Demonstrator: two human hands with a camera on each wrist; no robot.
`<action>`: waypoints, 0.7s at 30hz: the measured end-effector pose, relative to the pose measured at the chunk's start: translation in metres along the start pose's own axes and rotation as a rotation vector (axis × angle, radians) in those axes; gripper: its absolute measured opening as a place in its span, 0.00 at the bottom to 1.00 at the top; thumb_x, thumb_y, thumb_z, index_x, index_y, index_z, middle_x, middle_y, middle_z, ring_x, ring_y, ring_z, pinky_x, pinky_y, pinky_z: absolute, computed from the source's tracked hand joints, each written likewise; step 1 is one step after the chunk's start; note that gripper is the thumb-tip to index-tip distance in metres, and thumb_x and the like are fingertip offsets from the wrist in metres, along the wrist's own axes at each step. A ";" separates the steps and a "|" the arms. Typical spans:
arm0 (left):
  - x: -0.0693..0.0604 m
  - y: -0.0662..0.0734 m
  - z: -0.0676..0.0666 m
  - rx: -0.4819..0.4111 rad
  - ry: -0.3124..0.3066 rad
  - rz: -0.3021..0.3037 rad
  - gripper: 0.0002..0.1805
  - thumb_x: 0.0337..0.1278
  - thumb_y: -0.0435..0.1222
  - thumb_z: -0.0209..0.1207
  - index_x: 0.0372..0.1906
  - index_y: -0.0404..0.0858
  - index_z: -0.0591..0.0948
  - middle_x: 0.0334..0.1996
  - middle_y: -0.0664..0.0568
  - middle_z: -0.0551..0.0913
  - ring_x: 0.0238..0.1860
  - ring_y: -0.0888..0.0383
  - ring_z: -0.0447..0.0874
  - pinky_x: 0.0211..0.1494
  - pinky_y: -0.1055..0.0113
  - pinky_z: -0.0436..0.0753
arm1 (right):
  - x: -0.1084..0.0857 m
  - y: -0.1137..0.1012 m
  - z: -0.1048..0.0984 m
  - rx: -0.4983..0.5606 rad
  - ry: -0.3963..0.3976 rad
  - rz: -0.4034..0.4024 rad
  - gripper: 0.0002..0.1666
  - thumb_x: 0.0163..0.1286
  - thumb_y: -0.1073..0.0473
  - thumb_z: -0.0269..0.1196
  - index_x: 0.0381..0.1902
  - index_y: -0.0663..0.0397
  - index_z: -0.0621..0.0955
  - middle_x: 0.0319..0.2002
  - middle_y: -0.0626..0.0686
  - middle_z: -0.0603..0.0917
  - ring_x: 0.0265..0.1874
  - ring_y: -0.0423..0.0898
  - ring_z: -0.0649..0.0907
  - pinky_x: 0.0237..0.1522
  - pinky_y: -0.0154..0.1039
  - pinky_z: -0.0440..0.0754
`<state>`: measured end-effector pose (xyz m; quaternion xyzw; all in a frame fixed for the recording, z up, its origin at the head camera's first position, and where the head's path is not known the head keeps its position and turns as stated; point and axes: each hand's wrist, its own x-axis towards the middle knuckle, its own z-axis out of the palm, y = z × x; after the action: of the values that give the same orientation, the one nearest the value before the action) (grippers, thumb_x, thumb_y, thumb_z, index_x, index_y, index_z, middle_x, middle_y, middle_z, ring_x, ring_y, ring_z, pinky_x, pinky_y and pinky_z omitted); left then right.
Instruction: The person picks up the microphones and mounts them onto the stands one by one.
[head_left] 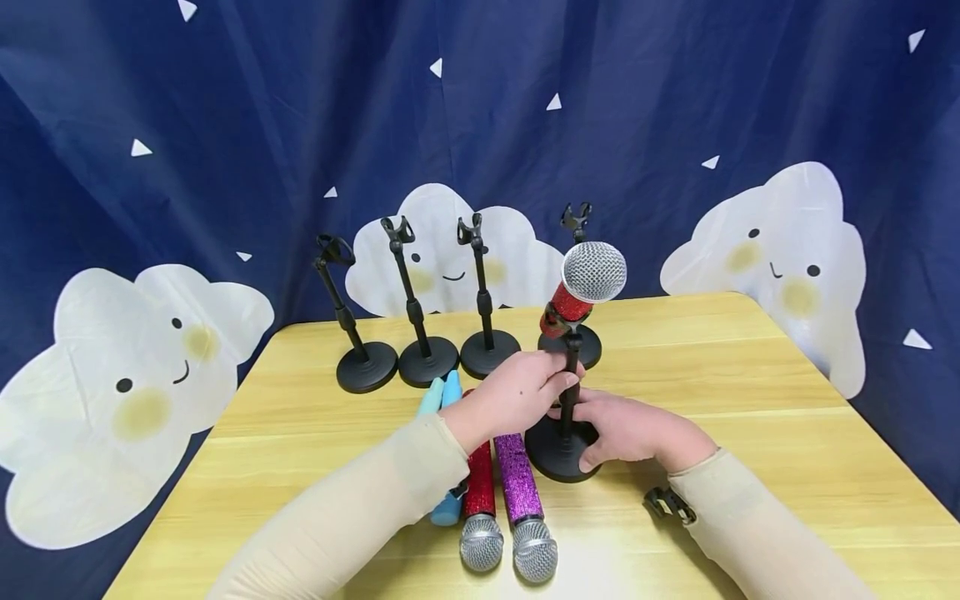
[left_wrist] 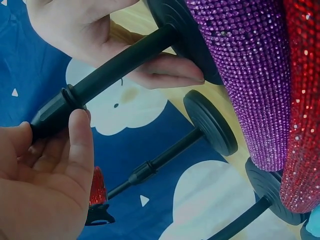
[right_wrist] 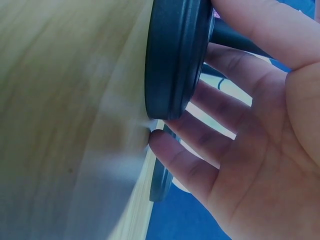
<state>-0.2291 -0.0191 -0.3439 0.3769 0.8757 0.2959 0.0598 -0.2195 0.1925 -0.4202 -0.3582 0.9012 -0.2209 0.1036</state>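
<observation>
A red glittery microphone [head_left: 572, 303] with a silver mesh head sits tilted in the clip atop a black microphone stand [head_left: 564, 452]. My left hand [head_left: 528, 387] grips that stand's pole just under the clip, thumb and fingers around the thick collar in the left wrist view. Low down, my right hand [head_left: 633, 429] holds the round base [right_wrist: 177, 60], its thumb and fingers spread about the rim. Beside the base lie a purple glittery microphone [head_left: 519, 475] and a second red microphone [head_left: 480, 487], heads toward me. My left forearm partly covers the blue handles [head_left: 447, 508].
Three black stands with vacant clips line the back left, one of them the middle stand [head_left: 426, 362]. Another stand [head_left: 590, 346] is behind the held one. A loose black clip [head_left: 670, 505] lies by my right sleeve. A dark blue cloud-print curtain [head_left: 480, 100] hangs behind the wooden table [head_left: 750, 367].
</observation>
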 end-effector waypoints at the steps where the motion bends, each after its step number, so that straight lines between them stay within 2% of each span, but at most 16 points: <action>1: 0.000 0.000 0.000 -0.004 -0.001 0.002 0.12 0.80 0.40 0.50 0.52 0.45 0.82 0.41 0.60 0.84 0.43 0.65 0.80 0.50 0.68 0.78 | 0.000 0.000 0.000 0.003 -0.003 0.007 0.44 0.48 0.58 0.77 0.67 0.52 0.79 0.70 0.56 0.70 0.66 0.55 0.72 0.65 0.53 0.70; 9: -0.002 0.000 -0.001 -0.066 -0.001 -0.016 0.11 0.78 0.39 0.52 0.53 0.46 0.83 0.44 0.61 0.85 0.48 0.67 0.81 0.53 0.67 0.79 | 0.000 0.001 0.000 -0.015 -0.008 -0.004 0.45 0.47 0.57 0.77 0.67 0.50 0.79 0.70 0.55 0.70 0.66 0.53 0.72 0.64 0.53 0.71; 15: -0.003 -0.002 -0.002 -0.095 -0.013 -0.014 0.12 0.78 0.39 0.51 0.54 0.45 0.83 0.47 0.61 0.85 0.52 0.67 0.81 0.56 0.66 0.79 | 0.000 0.000 0.001 -0.010 -0.009 0.000 0.43 0.48 0.57 0.77 0.66 0.51 0.79 0.69 0.54 0.71 0.65 0.53 0.73 0.64 0.53 0.71; 21: -0.002 -0.002 -0.002 -0.120 -0.023 -0.038 0.13 0.79 0.40 0.51 0.56 0.46 0.83 0.51 0.61 0.84 0.56 0.67 0.79 0.58 0.67 0.78 | -0.001 0.000 0.000 -0.005 0.000 -0.003 0.43 0.48 0.57 0.77 0.65 0.52 0.80 0.69 0.55 0.71 0.63 0.54 0.74 0.63 0.53 0.72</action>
<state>-0.2293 -0.0226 -0.3438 0.3596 0.8624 0.3425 0.0981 -0.2186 0.1930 -0.4197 -0.3598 0.9012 -0.2188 0.1025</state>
